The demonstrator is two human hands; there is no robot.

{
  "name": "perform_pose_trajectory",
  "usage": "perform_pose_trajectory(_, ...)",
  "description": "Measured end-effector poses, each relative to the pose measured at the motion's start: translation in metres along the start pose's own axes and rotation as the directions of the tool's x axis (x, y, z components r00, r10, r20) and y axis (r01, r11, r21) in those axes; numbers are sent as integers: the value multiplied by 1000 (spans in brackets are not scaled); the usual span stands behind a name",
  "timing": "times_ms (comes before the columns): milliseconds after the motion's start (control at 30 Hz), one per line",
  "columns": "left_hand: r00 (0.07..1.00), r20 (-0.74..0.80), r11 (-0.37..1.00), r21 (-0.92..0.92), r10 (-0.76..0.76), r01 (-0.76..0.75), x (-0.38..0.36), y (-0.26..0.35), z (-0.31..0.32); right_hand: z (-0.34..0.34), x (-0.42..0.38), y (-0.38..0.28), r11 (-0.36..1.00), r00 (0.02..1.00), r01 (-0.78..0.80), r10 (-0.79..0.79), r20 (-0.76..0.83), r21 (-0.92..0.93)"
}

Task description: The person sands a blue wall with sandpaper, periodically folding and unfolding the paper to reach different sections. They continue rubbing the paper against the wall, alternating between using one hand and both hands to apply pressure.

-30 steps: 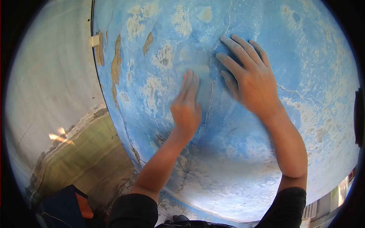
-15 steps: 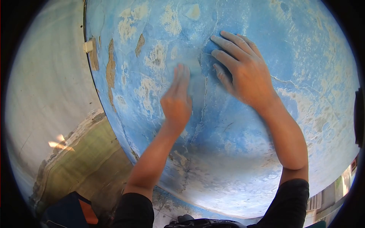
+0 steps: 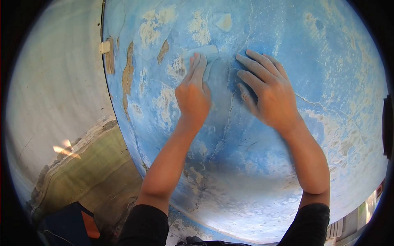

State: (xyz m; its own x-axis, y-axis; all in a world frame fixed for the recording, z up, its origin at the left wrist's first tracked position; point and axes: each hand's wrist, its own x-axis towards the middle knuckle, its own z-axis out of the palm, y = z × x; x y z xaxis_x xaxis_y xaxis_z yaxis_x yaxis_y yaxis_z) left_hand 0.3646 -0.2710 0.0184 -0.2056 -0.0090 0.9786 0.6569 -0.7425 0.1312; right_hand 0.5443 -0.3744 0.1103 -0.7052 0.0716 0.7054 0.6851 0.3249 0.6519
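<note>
My left hand (image 3: 192, 96) presses a flat, pale blue sheet (image 3: 207, 51) against the wall, fingers together over it. The sheet looks like a dust-coated piece of sandpaper, though its kind is not fully clear; its edges show above and right of the fingers. To the right, my right hand (image 3: 271, 95) rests on the blue wall (image 3: 254, 139) with fingers spread and nothing in it. Grey dust coats its fingers. The painted wall has pale worn patches, flaked spots and a thin crack running down between my hands.
At the left stands a whitish wall (image 3: 61, 74) with a greenish lower part (image 3: 94, 164). A small pale fitting (image 3: 104, 47) sits at the blue wall's left edge. A dark blue and orange object (image 3: 69, 223) lies low at the left.
My left hand, blurred before, has moved up the wall with the sheet, now seen more plainly. My right hand keeps its place on the wall; the view has shifted slightly.
</note>
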Motion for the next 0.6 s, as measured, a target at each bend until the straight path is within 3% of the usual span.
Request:
perform_pose_trajectory(100,999,-32,1000,0,8,-8,-12,1,3,1,1,3,999,999,-32,32,-1,32)
perform_pose_trajectory(200,992,110,995,-74,69,-61,-64,3,-2,2,0,3,999,999,-33,33,4,33)
perform_pose_trajectory(300,986,76,989,-31,147,-145,-27,-17,-5,4,1,1,999,1000,-15,15,2,43)
perform_pose_trajectory(400,995,-88,998,59,37,-32,2,-18,4,3,2,5,999,1000,1,0,-16,48)
perform_pose_trajectory(500,1000,1,1000,-30,8,-8,-48,2,-1,4,2,8,999,1000,0,1,-29,46)
perform_pose_trajectory(567,978,130,987,-26,161,-159,-91,-1,-4,3,2,8,999,1000,22,-22,-1,48)
perform_pose_trajectory(600,977,137,986,-26,166,-164,-83,-3,-7,4,2,7,999,1000,14,-13,-3,50)
